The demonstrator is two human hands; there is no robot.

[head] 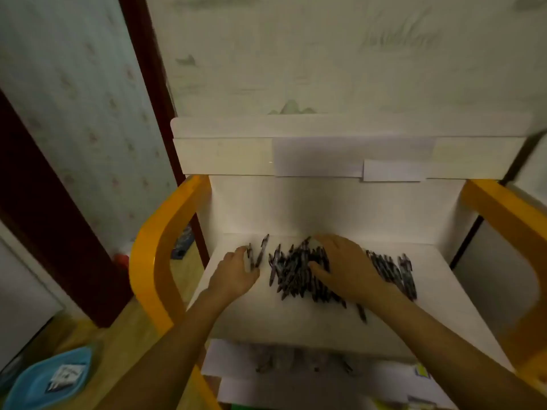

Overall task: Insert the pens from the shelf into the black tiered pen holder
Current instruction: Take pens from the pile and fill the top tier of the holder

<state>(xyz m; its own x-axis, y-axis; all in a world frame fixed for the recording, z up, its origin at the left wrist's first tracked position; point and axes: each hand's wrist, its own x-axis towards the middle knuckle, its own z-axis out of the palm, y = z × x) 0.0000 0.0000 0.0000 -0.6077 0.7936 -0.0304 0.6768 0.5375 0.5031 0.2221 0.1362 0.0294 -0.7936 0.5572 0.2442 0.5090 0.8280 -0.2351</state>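
Dark pens [299, 270] heaped on white shelf [296, 321]

Dim, greenish light fills the room. A pale wall [325, 54] with faint landscape drawings stands behind, and floral wallpaper [74, 99] covers the left wall beside a dark red door frame [142, 54]. The wooden floor [124, 335] shows lower left, where a blue dish [44, 380] sits. Yellow curved side frames [151, 261] flank the white furniture.

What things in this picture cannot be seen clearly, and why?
- Black tiered pen holder: not in the head view.
- Pens under the right hand: hidden by the hand.
- Left hand fingertips: blurred; its hold on the pens is unclear.
- Lower shelf: blurred, partly hidden by forearms.
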